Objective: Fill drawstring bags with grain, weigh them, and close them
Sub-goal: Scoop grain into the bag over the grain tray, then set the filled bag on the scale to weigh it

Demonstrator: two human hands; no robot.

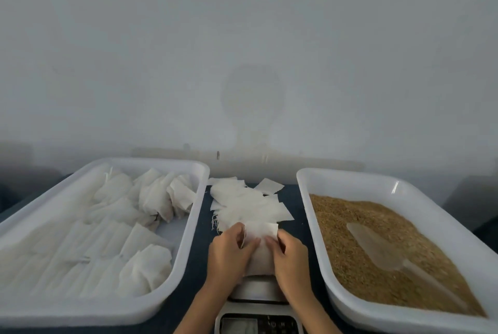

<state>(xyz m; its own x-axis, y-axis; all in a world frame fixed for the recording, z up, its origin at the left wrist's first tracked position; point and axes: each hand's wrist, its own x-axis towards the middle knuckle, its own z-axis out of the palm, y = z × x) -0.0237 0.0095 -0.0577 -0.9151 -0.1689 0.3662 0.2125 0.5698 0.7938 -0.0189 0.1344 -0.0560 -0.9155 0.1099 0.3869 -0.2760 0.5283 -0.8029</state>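
Bag: a white bag (260, 250) stands on the scale (257, 306), between the two trays.
Left hand: the left hand (229, 253) grips the bag's left side, fingers curled at its mouth.
Right hand: the right hand (289, 255) pinches the right side.
Behind: a pile of flat bags (248, 204).
Right: the grain tray (350, 185) holds a clear scoop (377, 250).
Left: the bag tray (134, 312) holds filled bags (159, 196).
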